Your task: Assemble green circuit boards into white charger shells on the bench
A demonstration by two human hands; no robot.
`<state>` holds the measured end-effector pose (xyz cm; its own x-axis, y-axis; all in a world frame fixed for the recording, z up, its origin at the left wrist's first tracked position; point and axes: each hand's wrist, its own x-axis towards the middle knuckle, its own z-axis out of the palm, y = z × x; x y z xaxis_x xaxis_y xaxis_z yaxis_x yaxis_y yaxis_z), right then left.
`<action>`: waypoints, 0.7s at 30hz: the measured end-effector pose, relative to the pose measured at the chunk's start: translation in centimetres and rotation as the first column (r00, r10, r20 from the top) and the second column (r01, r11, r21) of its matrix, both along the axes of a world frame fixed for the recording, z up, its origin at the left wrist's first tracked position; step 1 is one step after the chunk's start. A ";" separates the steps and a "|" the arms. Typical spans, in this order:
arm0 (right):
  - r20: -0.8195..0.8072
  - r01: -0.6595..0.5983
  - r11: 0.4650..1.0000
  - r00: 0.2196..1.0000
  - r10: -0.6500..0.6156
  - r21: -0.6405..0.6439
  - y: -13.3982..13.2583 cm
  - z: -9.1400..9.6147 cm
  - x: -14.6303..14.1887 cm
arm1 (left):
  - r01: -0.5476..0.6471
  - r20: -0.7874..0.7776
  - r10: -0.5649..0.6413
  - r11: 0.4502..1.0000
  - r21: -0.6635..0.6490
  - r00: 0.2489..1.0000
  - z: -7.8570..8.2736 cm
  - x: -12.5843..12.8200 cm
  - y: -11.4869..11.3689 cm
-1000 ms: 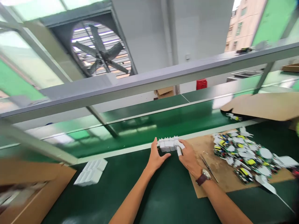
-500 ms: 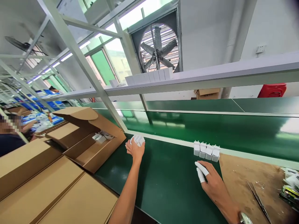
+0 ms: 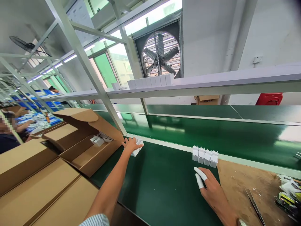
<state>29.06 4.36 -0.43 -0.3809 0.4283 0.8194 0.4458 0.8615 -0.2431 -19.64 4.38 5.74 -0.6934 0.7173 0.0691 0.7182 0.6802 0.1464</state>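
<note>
My left hand (image 3: 130,145) reaches across the green table beside the cardboard box, over a small group of white blocks (image 3: 135,152). Its fingers and thumb are spread, partly covering the blocks; the thumb lies over them. My right hand (image 3: 210,190) rests lower right, thumb and index finger in white finger cots and slightly apart, with nothing between them. Just beyond its fingertips stands a row of several white plug-like blocks (image 3: 204,157) with small prongs on top. More white pieces (image 3: 97,140) lie inside the open cardboard box (image 3: 94,161).
Closed cartons (image 3: 44,191) fill the lower left. On the right, a brown board (image 3: 237,177) carries tweezers (image 3: 254,205) and circuit parts (image 3: 288,199). A green belt (image 3: 176,127) runs behind a pale rail. Overhead is a shelf (image 3: 211,84) with white boxes. Another person sits far left.
My left hand has shifted left over the white blocks, and its fingers have spread, leaving more of the blocks' right side showing. My right hand stays nearly in place. The view has tilted slightly.
</note>
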 end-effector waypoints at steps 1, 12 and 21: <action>0.000 -0.003 1.000 1.000 0.003 0.000 0.0 -0.1 0.0 | 0.021 -0.007 -0.021 1.000 -0.021 1.000 0.0 -0.2 -0.4; 0.007 0.006 0.999 1.000 -0.006 -0.035 -0.1 -0.5 -0.2 | -0.029 -0.019 0.027 0.995 -0.097 0.999 -1.3 0.5 -1.9; 0.040 0.002 0.997 0.999 0.002 -0.082 -0.6 -0.4 -0.2 | 0.087 -0.022 -0.091 0.988 -0.128 0.996 -0.3 5.5 -0.4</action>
